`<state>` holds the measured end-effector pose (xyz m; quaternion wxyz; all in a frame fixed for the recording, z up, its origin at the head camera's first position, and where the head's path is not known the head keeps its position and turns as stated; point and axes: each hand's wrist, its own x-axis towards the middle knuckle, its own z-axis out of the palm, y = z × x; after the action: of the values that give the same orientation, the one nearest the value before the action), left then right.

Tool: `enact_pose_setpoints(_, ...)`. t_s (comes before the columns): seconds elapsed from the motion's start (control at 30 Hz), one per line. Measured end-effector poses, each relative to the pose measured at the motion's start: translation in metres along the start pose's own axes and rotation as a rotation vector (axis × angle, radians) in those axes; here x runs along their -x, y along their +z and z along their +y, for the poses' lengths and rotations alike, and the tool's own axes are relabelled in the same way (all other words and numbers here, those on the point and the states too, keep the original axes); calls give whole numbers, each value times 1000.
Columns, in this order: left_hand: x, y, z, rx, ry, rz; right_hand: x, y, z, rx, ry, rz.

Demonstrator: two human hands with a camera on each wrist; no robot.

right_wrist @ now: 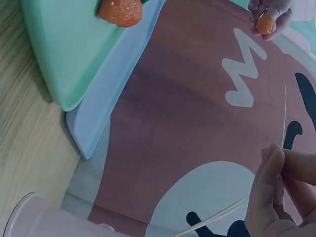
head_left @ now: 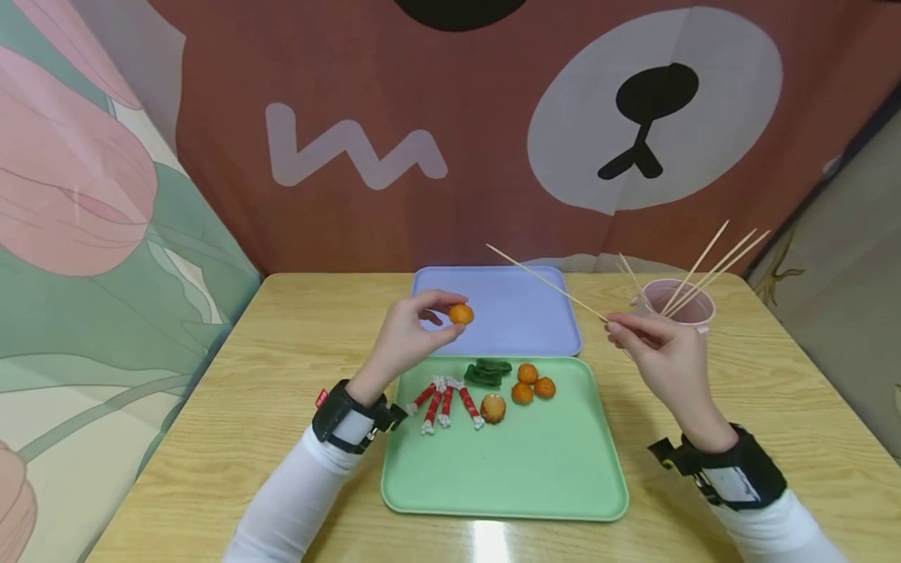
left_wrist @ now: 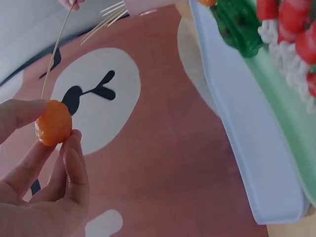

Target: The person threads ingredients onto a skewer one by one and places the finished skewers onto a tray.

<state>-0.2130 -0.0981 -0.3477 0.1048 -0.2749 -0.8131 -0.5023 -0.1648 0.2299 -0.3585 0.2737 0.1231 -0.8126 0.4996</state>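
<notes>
Between thumb and fingertips, my left hand (head_left: pixel 415 332) pinches a small orange ball (head_left: pixel 461 313) above the blue tray (head_left: pixel 514 313). My right hand (head_left: pixel 658 352) pinches a thin wooden skewer (head_left: pixel 545 281) near its lower end, its tip slanting up and left. Ball and skewer are apart in the head view. On the green tray (head_left: pixel 507 477) sit several orange balls (head_left: pixel 522 393), a browned round ball (head_left: pixel 493 408), dark green pieces (head_left: pixel 487 373) and several red-and-white sticks (head_left: pixel 446 403). In the left wrist view the orange ball (left_wrist: pixel 54 123) looks glossy and slightly bumpy.
A pink cup (head_left: pixel 693 301) holding several skewers (head_left: pixel 718 266) stands at the back right, just behind my right hand. The blue tray lies behind the green one on the wooden table (head_left: pixel 296 352). A printed cloth (head_left: pixel 366 219) hangs behind the table.
</notes>
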Motion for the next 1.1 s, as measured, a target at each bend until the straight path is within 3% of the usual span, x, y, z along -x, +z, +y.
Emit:
enact_pose_setpoints(0.27, 0, -12, 0, 120, -32, 126, 0, 7, -3, 2, -14, -32)
enact_pose_setpoints(0.5, 4, -23, 30, 89, -13, 222, 3, 10, -10, -10, -23, -73)
enact_pose_setpoints(0.73, -7, -23, -3, -19, 109, 334, 4, 15, -17, 8, -55, -82)
enact_pose_setpoints(1.1, -18, -20, -3, -186, 245, 508, 0, 22, -26, 59, -124, -85)
